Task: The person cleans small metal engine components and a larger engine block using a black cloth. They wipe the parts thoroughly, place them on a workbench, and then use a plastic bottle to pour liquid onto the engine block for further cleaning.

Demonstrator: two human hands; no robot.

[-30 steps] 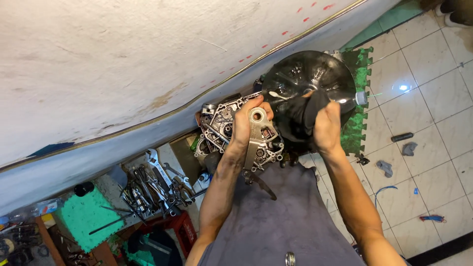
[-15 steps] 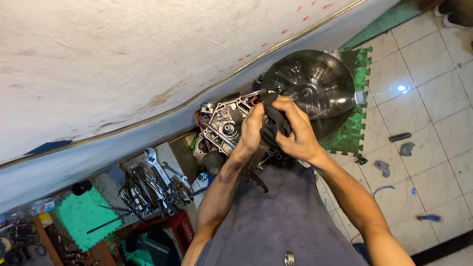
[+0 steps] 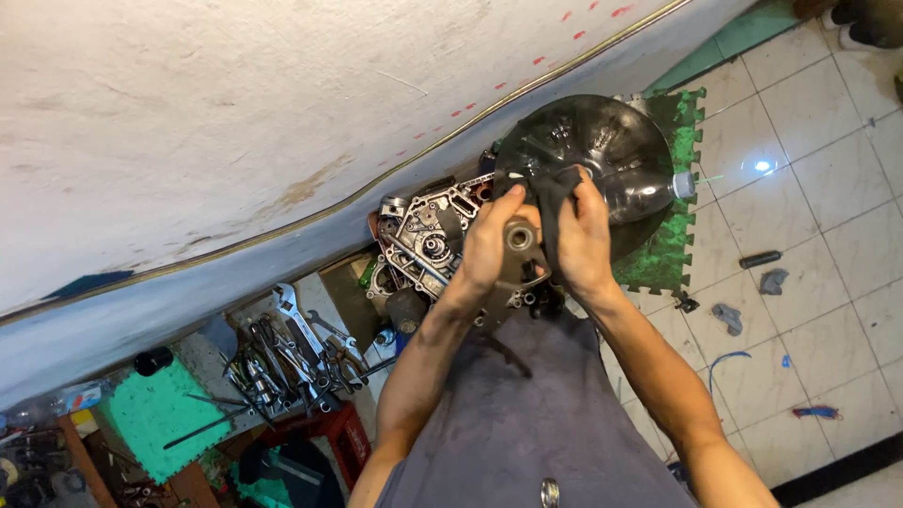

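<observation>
Since half a second ago the two hands have pulled slightly apart, so the round boss of the metal bracket point(image 3: 515, 246) shows between them again, where the rag was bunched over it.

Left hand point(image 3: 489, 246) is clenched round the bracket's left edge, thumb up by the rag. Right hand point(image 3: 583, 243) is closed on the black rag point(image 3: 550, 202), pressing it against the bracket's right side. The part sits held up over the person's lap, in front of the grey shirt point(image 3: 527, 414).

Looks to me like a wipe-down: I'd keep the left grip firm and work the rag round the bore and into the corners, turning to a clean patch of cloth.

Moving outward: one dark round basin point(image 3: 602, 141) on one green foam mat point(image 3: 682, 188), one clear plastic bottle point(image 3: 658, 193) lying across it, one engine case half point(image 3: 423, 240) just left of the hands. Further left, a pile of wrenches point(image 3: 292, 357), too tangled to count. Two grey scraps point(image 3: 752, 301) lie on the tiled floor point(image 3: 828, 169).
</observation>
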